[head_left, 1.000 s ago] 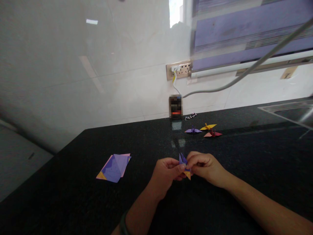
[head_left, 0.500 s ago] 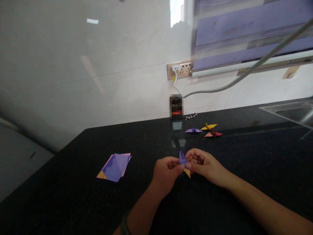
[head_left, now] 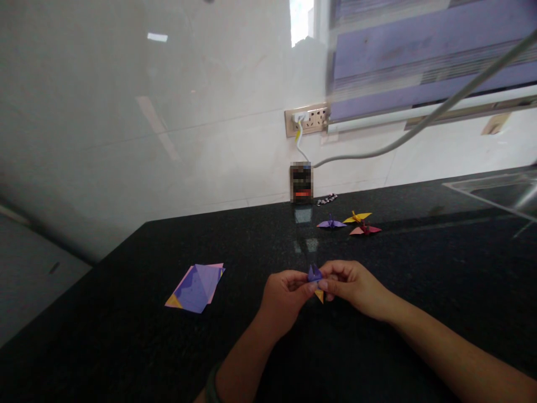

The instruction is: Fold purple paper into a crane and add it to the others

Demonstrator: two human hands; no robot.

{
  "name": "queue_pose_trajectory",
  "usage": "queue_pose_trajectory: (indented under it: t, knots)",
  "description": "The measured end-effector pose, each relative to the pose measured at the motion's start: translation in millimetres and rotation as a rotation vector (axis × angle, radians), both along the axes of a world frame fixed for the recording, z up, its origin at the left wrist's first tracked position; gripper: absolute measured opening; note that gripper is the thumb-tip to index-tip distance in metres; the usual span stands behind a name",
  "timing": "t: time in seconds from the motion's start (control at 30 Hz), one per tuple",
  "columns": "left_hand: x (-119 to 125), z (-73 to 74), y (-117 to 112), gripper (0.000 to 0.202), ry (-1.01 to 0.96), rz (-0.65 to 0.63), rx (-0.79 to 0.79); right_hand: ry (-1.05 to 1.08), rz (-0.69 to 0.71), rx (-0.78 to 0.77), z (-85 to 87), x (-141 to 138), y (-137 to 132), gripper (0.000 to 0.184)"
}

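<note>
Between my two hands is a small folded piece of origami paper [head_left: 314, 275], purple above with a yellow point below. My left hand [head_left: 284, 296] pinches its left side between thumb and fingers. On the other side, my right hand [head_left: 351, 288] has thumb and curled fingers closed on it. Two short purple points stand up from the upper part; my thumbs cover much of the middle. Beyond my hands lie three finished paper cranes: a purple crane [head_left: 331, 224], a yellow crane [head_left: 357, 217] and a red crane [head_left: 366, 230].
Flat purple, pink and yellow paper sheets [head_left: 195, 288] lie stacked on the dark countertop [head_left: 126, 336] to the left. A blurred dark device [head_left: 301, 183] leans at the wall beside a beaded strand [head_left: 327, 200]. A grey cable [head_left: 377, 154] runs rightward. A sink edge [head_left: 482, 196] is at right.
The purple upper part of the origami now looks shorter, with its two points further apart. My right fingers have lowered slightly and closed in around it. My left hand stays nearly still.
</note>
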State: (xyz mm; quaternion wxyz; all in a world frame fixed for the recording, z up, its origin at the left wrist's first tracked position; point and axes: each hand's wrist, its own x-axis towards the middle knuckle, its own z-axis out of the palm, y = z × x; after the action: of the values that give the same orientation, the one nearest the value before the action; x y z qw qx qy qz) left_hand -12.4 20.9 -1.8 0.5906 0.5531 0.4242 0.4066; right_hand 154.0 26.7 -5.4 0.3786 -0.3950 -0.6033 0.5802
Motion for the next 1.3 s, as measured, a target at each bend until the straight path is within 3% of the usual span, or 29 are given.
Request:
queue_pose_trajectory:
  t: [0.43, 0.83, 1.3]
  knots:
    - [2.3, 1.2, -2.4, 0.017, 0.079, 0.031, 0.020, 0.024, 0.021, -0.065, 1.0, 0.4, -1.5, 0.022]
    - [1.3, -0.6, -0.9, 0.021, -0.032, 0.001, -0.154, 0.053, 0.031, -0.063, -0.6, -1.0, -2.1, 0.023]
    - [1.9, -2.6, -1.4, 0.023, 0.075, -0.004, -0.035, -0.057, 0.037, 0.037, -2.7, -2.0, -2.8, 0.027]
